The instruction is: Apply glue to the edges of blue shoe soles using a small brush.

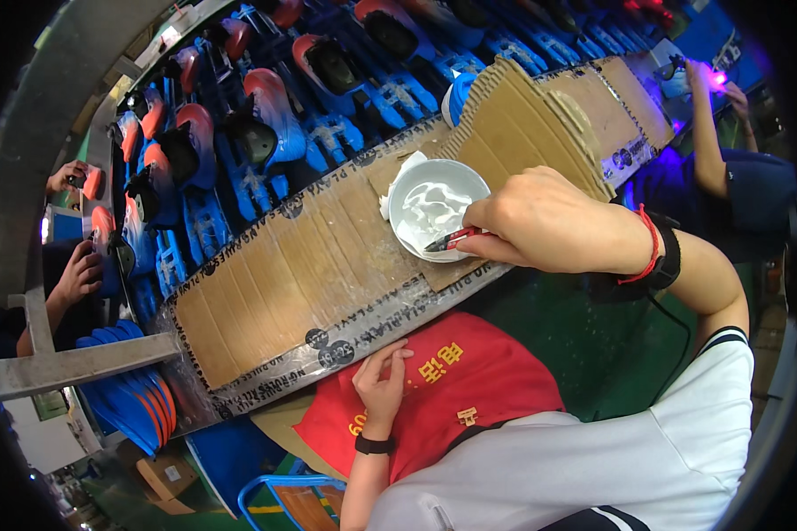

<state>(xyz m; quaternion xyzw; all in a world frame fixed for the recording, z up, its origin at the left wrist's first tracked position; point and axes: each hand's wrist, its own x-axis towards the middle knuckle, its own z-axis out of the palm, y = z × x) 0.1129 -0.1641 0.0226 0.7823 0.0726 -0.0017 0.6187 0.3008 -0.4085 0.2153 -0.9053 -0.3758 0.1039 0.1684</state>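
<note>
Two hands are at work over the cardboard-covered tabletop [274, 283]. The right hand [540, 221] is closed in a pinch round a small red-handled brush [452, 239], whose dark tip dips into the round white bowl of white paste [434, 208]. That bowl stands on the brown corrugated cardboard near the tabletop's near edge, with a scrap of white paper tucked under its far side. The left hand [383, 376] holds nothing: it lies loosely curled, fingers half bent, on the red cloth apron [456, 385] just below the taped edge of the cardboard.

To load the brush well, I judge it best to keep the tip shallow in the paste and wipe the surplus against the bowl's inner wall, so that no blob drips on the cardboard. The pinch should stay low on the handle for control, and the wrist should hover clear of the rim, since the light bowl could tip or slide if nudged. The free left hand could steady the bowl.

Beyond the tabletop runs a line of blue racks [328, 133] carrying orange and blue shoes on black lasts [270, 111]. Other people's hands show at the far left [80, 274] and the upper right [708, 80].
</note>
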